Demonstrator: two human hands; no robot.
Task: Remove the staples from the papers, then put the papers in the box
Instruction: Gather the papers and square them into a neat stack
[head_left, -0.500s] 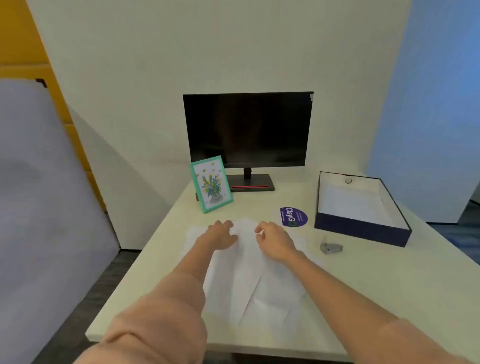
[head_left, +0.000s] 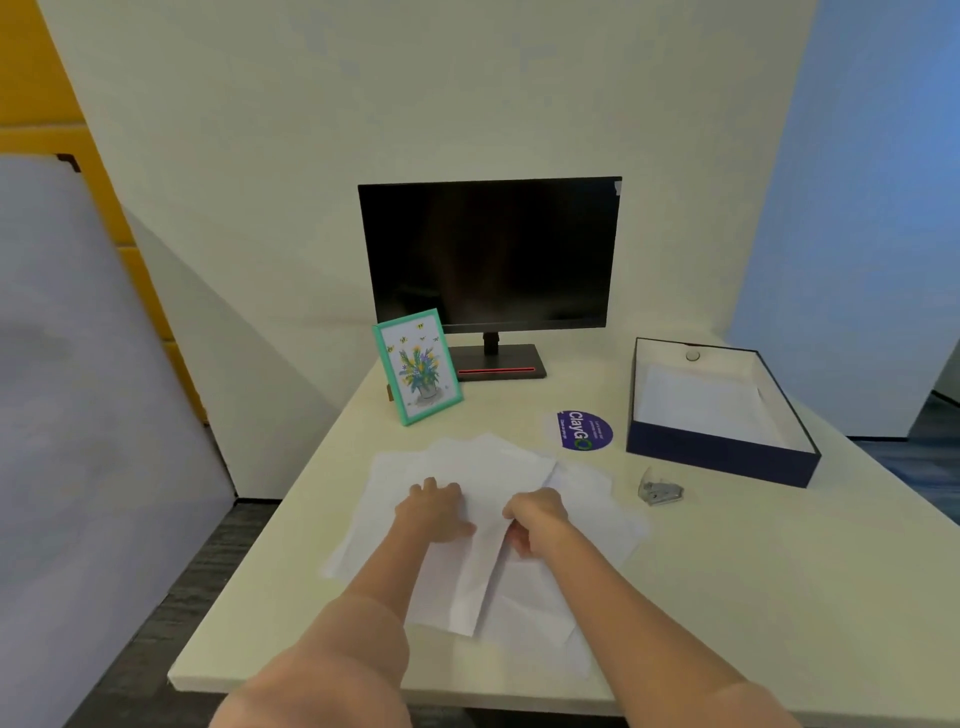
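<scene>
White papers: left hand presses flat, fingers extended; right hand, curled, seemingly pinches their edge.

On fanned white papers, left hand flat, right hand curled round one edge.

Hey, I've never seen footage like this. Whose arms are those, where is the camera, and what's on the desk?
There is no machine here: a person works with bare hands, and a camera worn on their head looks forward and down, so both arms reach in from below. The left hand rests flat on loose white papers. The right hand has its fingers curled at a sheet's edge, seemingly pinching it. On the pale table there are also a small metal staple remover, an open dark blue box, a round purple sticker, a green picture frame and a dark monitor.
</scene>
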